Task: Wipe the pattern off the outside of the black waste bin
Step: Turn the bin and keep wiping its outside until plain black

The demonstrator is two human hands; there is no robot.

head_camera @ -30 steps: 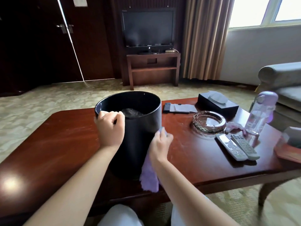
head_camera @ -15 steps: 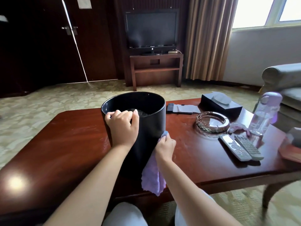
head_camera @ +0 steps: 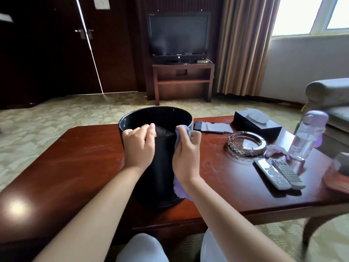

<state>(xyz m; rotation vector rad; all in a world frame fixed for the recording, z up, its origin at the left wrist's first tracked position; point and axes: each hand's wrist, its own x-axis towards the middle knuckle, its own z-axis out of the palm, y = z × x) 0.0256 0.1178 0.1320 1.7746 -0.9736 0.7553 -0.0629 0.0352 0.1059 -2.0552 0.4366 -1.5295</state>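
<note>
Black waste bin (head_camera: 162, 163): upright on the wooden table (head_camera: 75, 157), left of the glass ashtray (head_camera: 246, 143). Left hand (head_camera: 138, 148) grips its near rim; right hand (head_camera: 187, 157) clutches a purple cloth (head_camera: 180, 191) against its outer wall near the rim. Risk: a hard wipe could tip or slide the bin toward the ashtray if the rim grip loosens.

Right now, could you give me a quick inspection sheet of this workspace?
Surface: glossy dark red wooden table.
Job's things: black waste bin upright on the table; purple cloth against its side.
Clutter: glass ashtray, two remotes, water bottle, black tissue box.
Hands: left hand grips the bin's rim; right hand holds the cloth near the rim.
Cables: nothing seen.
Surroundings: television on a stand, curtains, armchair.
</note>
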